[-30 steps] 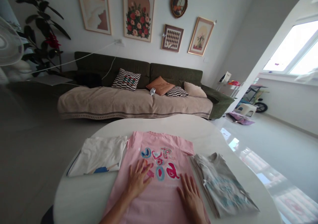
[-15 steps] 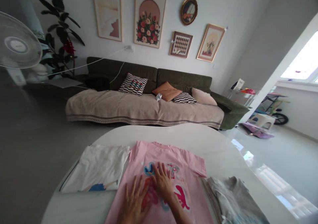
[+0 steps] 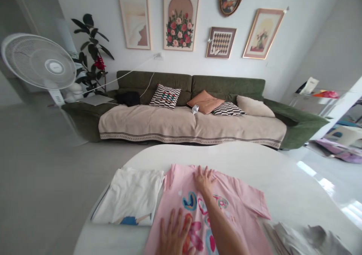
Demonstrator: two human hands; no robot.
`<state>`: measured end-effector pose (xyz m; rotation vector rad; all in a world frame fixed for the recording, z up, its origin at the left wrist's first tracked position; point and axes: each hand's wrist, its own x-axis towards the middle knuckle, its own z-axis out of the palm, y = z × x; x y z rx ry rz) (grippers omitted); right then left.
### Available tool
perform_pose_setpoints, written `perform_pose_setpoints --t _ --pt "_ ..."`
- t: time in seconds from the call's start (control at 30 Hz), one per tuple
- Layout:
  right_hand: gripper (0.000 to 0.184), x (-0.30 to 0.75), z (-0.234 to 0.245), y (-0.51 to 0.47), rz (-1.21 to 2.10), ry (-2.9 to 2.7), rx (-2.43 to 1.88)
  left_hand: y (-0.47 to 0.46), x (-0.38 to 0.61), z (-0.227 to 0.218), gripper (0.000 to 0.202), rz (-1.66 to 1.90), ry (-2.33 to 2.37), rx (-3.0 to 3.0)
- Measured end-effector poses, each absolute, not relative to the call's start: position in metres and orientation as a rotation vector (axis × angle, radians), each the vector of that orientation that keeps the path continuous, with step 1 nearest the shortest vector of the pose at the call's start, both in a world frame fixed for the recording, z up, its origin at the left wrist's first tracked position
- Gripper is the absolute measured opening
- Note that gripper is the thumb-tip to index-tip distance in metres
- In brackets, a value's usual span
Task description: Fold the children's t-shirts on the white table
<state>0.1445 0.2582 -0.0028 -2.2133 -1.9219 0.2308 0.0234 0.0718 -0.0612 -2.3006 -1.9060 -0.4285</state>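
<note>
A pink T-shirt [image 3: 229,187] with a colourful print lies spread on the white table, its collar toward the sofa. My left hand [image 3: 175,234] rests flat on the lower left part of the print, fingers spread. Farther up, my right hand [image 3: 205,179] lies on the shirt just below the collar, its fingers apart, and my forearm crosses the print. Left of the shirt is a folded white garment [image 3: 131,194] with a blue figure on it. To the right, a grey garment [image 3: 308,240] is partly cut off by the frame's bottom edge.
The white table [image 3: 226,155] has a curved far edge. Beyond it stands a green sofa [image 3: 158,83] with a beige cover and several cushions. A white fan [image 3: 53,66] and a plant are at the left. A side rack [image 3: 313,98] stands at the right.
My right hand has slid up the shirt from the print to near the collar. My left hand stays on the lower print. The camera view has shifted to the left.
</note>
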Motion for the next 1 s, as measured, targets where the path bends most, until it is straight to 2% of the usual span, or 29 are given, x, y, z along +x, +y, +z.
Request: perform_pose_setpoints --t 0.17,0.37,0.63,0.73,0.83,0.93,1.0 --pt "0.051 0.117 -0.004 0.248 0.308 -2.249 -1.874 0.074 0.01 -0.057 0.077 -0.436 -1.835 -2.471" --pt "0.051 0.114 0.008 0.239 0.439 -2.21 -1.911 0.065 0.006 -0.033 0.074 -0.423 -1.851 -2.592" --pt "0.054 0.125 -0.015 0.072 0.45 -2.187 -1.703 0.059 0.012 -0.021 0.065 -0.451 -1.961 -2.543" --pt "0.055 0.136 -0.032 0.011 0.445 -2.083 -1.769 0.058 0.013 -0.015 0.059 -0.409 -1.965 -2.575" --pt "0.054 0.131 -0.051 -0.034 0.377 -2.07 -1.781 0.057 0.016 -0.005 0.061 -0.36 -2.04 -2.603" --pt "0.044 0.102 -0.068 -0.06 0.242 -2.19 -1.57 0.063 0.02 0.006 0.058 -0.363 -2.163 -2.608" --pt "0.034 0.074 -0.076 -0.066 0.161 -2.306 -1.388 0.076 0.02 0.014 0.044 -0.473 -2.19 -2.611"
